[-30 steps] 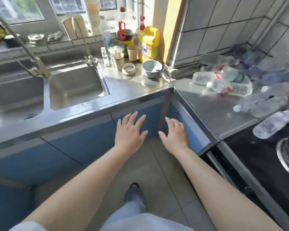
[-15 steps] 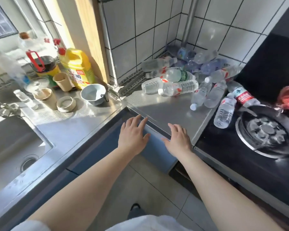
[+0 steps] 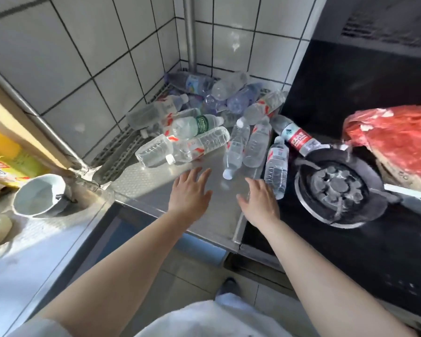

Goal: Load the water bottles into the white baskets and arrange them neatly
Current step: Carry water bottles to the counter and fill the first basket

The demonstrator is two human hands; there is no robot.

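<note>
Both forearms extend forward over the bare steel countertop [image 3: 204, 215]. I see the left hand [image 3: 190, 193] palm down, fingers straight and slightly spread, holding nothing. The right hand [image 3: 259, 203] hovers likewise, fingers relaxed and empty, just short of a clear plastic water bottle with a red-and-white label [image 3: 276, 166]. Beyond the hands, the heap of clear plastic water bottles [image 3: 204, 122] lies on its side against the countertop's tiled corner. Right of the countertop sits a black round gas burner [image 3: 336, 188].
</note>
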